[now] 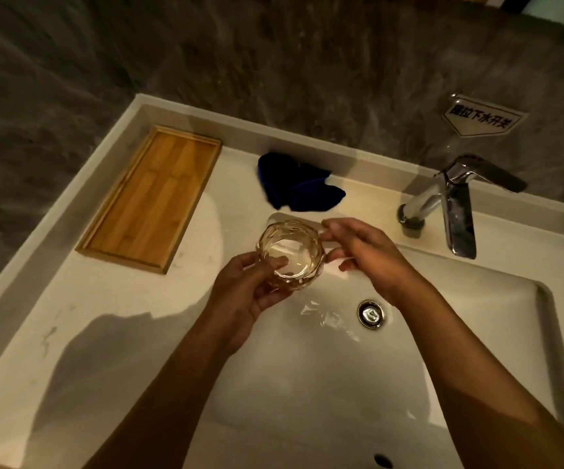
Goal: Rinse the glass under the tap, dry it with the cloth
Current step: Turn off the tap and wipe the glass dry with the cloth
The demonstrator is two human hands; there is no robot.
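While the amber glass (289, 253) sat gripped in the left hand (250, 292), thumb hooked over its rim, it hung above the nine-o'clock edge of the sink (476, 350), well short of the tap (456, 204) at two o'clock. The right hand (365, 253) lay open just beside the glass, fingers loose, holding nothing. No water ran from the spout, though wet streaks glinted near the drain (370, 314), so I judged the rinse likely finished. Drying remained: the dark blue cloth (295, 184) lay crumpled and untouched on the desk (71, 316) at twelve o'clock.
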